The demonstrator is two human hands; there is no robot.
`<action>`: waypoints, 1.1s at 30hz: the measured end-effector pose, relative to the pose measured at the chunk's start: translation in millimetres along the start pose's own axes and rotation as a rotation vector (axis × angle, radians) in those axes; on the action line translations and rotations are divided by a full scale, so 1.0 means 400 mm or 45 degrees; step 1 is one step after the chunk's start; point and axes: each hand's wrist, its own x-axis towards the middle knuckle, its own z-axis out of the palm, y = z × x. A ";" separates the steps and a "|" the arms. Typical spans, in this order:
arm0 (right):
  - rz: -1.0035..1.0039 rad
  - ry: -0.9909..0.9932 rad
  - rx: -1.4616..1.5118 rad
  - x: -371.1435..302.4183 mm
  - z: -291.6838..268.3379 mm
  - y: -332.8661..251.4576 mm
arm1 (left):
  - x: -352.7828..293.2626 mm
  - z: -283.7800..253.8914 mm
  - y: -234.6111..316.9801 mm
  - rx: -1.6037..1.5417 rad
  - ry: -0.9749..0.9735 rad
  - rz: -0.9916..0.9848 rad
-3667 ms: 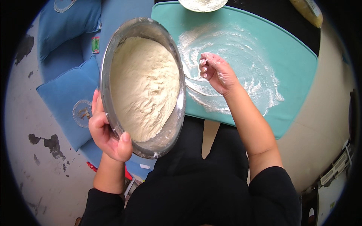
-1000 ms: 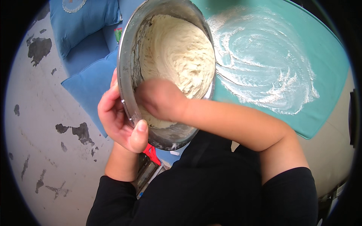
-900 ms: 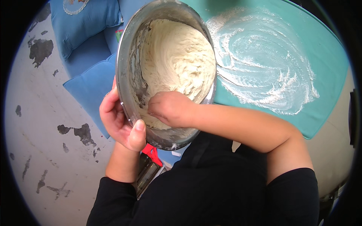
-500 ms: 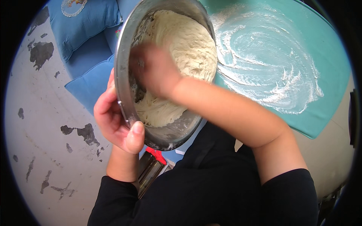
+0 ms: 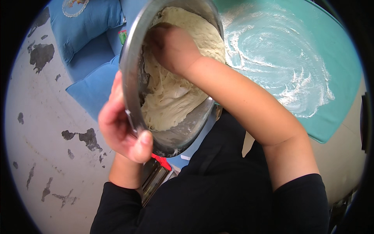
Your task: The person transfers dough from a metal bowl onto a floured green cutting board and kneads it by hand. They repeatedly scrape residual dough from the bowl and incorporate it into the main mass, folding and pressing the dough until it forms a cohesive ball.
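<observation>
A metal bowl [image 5: 130, 58] is tilted on its side toward me, its mouth facing right. Pale, sticky dough [image 5: 171, 97] fills much of it and clings to the inner wall. My left hand [image 5: 124, 124] grips the bowl's left rim, thumb at the lower edge and fingers behind the outside. Inside the bowl, my right hand [image 5: 175, 46] is closed at the dough's upper left part, against the inner wall. Its fingers are curled, shaded and partly hidden, with dough at them.
A green table [image 5: 335, 78] dusted with flour [image 5: 269, 58] lies to the right. Blue cushions [image 5: 85, 27] rest on a blue seat at upper left. Grey floor [image 5: 46, 117] with dark patches spreads on the left. A red item [image 5: 161, 161] lies below the bowl.
My right hand has moved up and a little right inside the bowl. The dough below it looks more stretched and folded. The bowl and my left hand have shifted slightly right.
</observation>
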 end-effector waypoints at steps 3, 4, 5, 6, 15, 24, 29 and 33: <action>0.077 -0.381 -0.102 -0.080 0.035 -0.011 | 0.005 0.009 -0.008 -0.177 0.269 -0.212; 0.021 -0.357 -0.035 -0.120 0.045 -0.013 | 0.001 0.010 -0.013 -0.182 0.285 -0.230; -0.075 -0.443 -0.007 -0.152 0.044 -0.017 | -0.017 0.007 -0.013 -0.183 0.308 -0.254; -0.085 -0.550 -0.012 -0.179 0.035 -0.035 | -0.028 0.005 -0.017 -0.185 0.328 -0.277; -0.100 -0.725 -0.131 -0.134 -0.049 -0.070 | -0.060 -0.006 -0.050 -0.242 0.450 -0.349; 0.529 -0.487 0.466 -0.062 0.068 -0.107 | -0.035 -0.018 -0.065 -0.184 0.315 -0.201; -0.087 -0.830 0.416 -0.253 0.012 -0.113 | -0.022 -0.016 -0.045 -0.143 0.210 -0.111; -0.426 -1.478 -0.003 -0.237 -0.044 -0.036 | -0.003 -0.036 -0.087 -0.279 0.351 -0.243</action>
